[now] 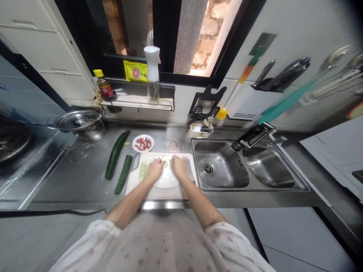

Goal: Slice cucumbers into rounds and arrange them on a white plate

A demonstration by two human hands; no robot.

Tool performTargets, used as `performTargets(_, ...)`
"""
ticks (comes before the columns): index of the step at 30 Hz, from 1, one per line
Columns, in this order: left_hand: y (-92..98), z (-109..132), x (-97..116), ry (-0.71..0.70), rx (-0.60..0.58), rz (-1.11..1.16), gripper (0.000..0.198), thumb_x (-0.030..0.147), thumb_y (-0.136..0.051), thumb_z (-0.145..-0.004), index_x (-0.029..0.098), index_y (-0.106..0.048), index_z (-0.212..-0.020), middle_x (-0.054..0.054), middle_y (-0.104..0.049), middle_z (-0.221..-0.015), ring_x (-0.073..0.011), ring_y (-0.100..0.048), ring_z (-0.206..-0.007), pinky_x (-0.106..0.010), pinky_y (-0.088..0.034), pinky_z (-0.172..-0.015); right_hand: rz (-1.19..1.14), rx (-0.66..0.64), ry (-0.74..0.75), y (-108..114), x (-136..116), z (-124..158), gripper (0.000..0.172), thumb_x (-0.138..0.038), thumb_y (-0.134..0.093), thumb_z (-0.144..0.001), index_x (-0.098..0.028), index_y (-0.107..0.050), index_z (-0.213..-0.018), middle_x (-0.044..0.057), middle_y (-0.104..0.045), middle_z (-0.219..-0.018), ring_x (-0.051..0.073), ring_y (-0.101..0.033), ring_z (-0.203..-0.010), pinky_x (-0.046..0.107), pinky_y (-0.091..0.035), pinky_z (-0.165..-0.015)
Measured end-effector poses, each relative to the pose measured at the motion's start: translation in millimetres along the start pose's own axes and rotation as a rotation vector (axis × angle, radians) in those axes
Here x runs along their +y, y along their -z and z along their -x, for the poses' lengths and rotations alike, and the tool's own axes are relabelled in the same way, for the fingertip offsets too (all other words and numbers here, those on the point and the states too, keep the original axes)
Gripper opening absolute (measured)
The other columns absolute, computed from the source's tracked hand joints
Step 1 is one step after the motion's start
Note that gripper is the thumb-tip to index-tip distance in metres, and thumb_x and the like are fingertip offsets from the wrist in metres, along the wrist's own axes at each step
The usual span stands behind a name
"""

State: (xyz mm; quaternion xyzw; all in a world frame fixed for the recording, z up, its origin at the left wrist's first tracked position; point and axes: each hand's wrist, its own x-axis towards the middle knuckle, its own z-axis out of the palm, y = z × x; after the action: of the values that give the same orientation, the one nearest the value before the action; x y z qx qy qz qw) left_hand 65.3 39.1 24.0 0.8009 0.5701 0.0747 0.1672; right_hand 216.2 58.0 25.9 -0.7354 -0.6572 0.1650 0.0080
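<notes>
The fingers of the left hand (155, 169) and right hand (178, 166) are bent inward over the far part of a white plate (167, 181), the left fingertips at some pale green cucumber slices (165, 164). Whether either hand's fingers are closed on a slice, I cannot tell. These slices lie on the plate between the two hands; their exact tilt is too small to make out.

The plate rests on a white cutting board (134, 189). Left of it, on the board, an overlapping row of slices (143, 171) runs away from the person, its far end leaning slightly right. Farther left, on the bench (76, 181), a cut cucumber (124, 175) and a longer cucumber (115, 156) point the same way, far ends slanting right.

Beyond the board, a small round dish (143, 151) holds chopped red pieces. A lidded metal pot (96, 131) stands at the back left. On the rack (136, 102) stand a yellow-capped bottle (104, 85) with a red label, a white-topped spray bottle (153, 71) and a yellow packet (136, 71) bearing a red round mark; their lettering is unreadable.
</notes>
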Motion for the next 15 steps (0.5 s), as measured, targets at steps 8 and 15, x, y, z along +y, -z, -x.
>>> performTargets(8, -2.3, -0.6, -2.3, -0.031, -0.038, -0.102, 0.032, 0.021, -0.041, -0.092, 0.025, -0.063, -0.114, -0.011, -0.056, -0.105, -0.0245, -0.048, -0.1, -0.033, -0.039, -0.079, 0.024, -0.009, -0.046, 0.1, -2.7, -2.3, 0.023, -0.027, -0.043, -0.096, -0.016, -0.059, -0.107, 0.013, -0.067, -0.106, 0.019, -0.061, -0.097, 0.029, -0.037, -0.08)
performTargets(15, -5.4, -1.7, -4.2, -0.024, -0.052, -0.107, 0.034, 0.022, -0.038, -0.093, 0.025, -0.064, -0.115, -0.012, -0.056, -0.105, -0.025, -0.048, -0.099, -0.034, -0.04, -0.079, 0.006, -0.019, -0.058, 1.3, -3.4, -1.6, 0.023, -0.029, -0.045, -0.095, -0.016, -0.06, -0.107, 0.013, -0.068, -0.106, 0.02, -0.061, -0.098, 0.028, -0.037, -0.08)
